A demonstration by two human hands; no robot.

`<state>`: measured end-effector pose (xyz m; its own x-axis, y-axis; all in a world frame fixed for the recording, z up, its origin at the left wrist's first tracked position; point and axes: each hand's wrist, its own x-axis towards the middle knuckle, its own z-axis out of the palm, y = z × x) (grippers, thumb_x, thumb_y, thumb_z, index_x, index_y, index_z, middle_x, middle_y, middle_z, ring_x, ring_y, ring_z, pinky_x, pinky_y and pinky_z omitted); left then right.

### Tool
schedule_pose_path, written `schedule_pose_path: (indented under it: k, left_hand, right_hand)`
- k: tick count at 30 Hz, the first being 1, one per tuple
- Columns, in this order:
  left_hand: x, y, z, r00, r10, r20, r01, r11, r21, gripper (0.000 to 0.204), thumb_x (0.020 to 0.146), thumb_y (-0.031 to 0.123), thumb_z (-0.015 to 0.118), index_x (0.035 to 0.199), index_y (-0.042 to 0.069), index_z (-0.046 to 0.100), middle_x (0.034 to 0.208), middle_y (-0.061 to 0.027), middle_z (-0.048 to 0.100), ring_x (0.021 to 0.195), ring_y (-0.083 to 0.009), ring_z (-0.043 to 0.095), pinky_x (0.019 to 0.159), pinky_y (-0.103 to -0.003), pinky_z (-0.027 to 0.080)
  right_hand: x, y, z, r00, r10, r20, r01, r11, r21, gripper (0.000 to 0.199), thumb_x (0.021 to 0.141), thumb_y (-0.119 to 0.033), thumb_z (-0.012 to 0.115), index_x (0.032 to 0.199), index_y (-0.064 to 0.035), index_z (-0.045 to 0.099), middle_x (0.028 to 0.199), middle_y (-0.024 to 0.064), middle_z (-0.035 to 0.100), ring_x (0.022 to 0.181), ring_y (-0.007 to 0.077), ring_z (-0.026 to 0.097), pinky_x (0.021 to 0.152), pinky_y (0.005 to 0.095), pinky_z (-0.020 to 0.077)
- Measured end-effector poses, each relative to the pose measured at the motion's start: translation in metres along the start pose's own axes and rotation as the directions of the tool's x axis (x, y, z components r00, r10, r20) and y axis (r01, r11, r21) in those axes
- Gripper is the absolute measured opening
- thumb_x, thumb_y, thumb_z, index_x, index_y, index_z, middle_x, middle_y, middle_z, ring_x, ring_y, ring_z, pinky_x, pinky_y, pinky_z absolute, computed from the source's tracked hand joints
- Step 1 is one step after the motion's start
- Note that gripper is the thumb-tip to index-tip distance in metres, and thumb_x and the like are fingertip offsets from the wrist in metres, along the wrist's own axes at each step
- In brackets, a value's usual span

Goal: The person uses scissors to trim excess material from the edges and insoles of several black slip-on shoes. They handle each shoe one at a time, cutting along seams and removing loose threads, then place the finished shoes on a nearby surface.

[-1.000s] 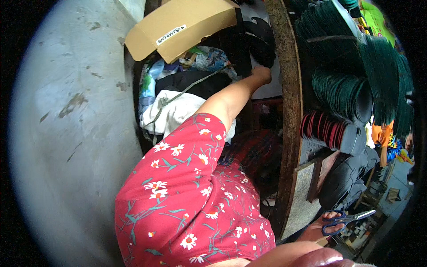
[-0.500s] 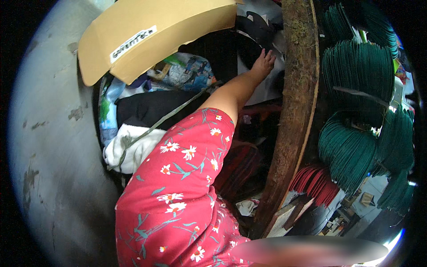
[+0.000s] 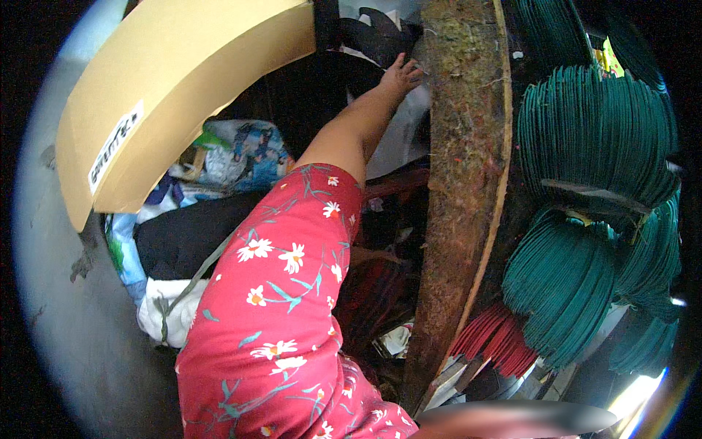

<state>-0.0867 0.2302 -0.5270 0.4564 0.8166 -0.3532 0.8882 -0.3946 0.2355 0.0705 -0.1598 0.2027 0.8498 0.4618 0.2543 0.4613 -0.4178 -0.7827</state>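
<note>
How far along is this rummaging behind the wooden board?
Nothing looks pulled out yet. In hand: the left hand reaches deep, fingers spread on dark fabric beside the wooden board. Left untouched: the piled bags and clothes under the cardboard box. The right hand is out of view.

Bright daylight, heavy fisheye bending, dark vignette, blurred lower edge.

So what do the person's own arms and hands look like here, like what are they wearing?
One arm shows, coming up from the lower edge. Its upper part wears a loose red sleeve printed with white flowers and teal leafy stems, ending about the elbow. The forearm is bare, and so is the hand: no glove, and no ring, watch or bracelet can be seen. The other arm and hand are out of the picture.
</note>
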Motion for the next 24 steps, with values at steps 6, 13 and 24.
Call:
schedule_pose_path:
  k: [6, 13, 24]
  left_hand:
    - [0.029, 0.027, 0.031, 0.999, 0.036, -0.010, -0.036, 0.999, -0.005, 0.059, 0.097, 0.040, 0.055, 0.153, 0.030, 0.041, 0.156, 0.0036, 0.037, 0.143, -0.0270, 0.032, 0.112, -0.064, 0.021]
    - [0.044, 0.030, 0.043, 0.990, -0.136, -0.036, 0.130, 0.982, -0.140, 0.051, 0.090, 0.039, 0.067, 0.138, 0.023, 0.061, 0.132, -0.0009, 0.059, 0.126, -0.0243, 0.051, 0.095, -0.051, 0.045]
    - [-0.064, 0.042, 0.030, 0.985, -0.092, 0.146, 0.102, 0.993, -0.058, 0.053, 0.087, 0.049, 0.065, 0.124, 0.012, 0.069, 0.113, -0.0087, 0.065, 0.098, -0.0274, 0.062, 0.071, -0.047, 0.052]
  right_hand:
    - [-0.006, -0.001, 0.003, 0.998, 0.005, -0.058, -0.009, 0.998, -0.058, 0.021, 0.093, -0.036, 0.063, 0.105, -0.0199, 0.057, 0.076, -0.0008, 0.057, 0.060, 0.0137, 0.056, 0.055, 0.0278, 0.0465]
    - [-0.010, 0.008, -0.001, 0.993, 0.022, -0.113, -0.031, 0.996, -0.084, 0.023, 0.094, -0.036, 0.062, 0.108, -0.0198, 0.056, 0.076, -0.0006, 0.058, 0.060, 0.0133, 0.056, 0.055, 0.0269, 0.0468]
    - [-0.002, 0.018, 0.000, 0.990, 0.063, -0.129, -0.076, 0.992, -0.097, 0.026, 0.094, -0.037, 0.061, 0.113, -0.0196, 0.056, 0.077, -0.0003, 0.059, 0.059, 0.0125, 0.057, 0.054, 0.0253, 0.0473]
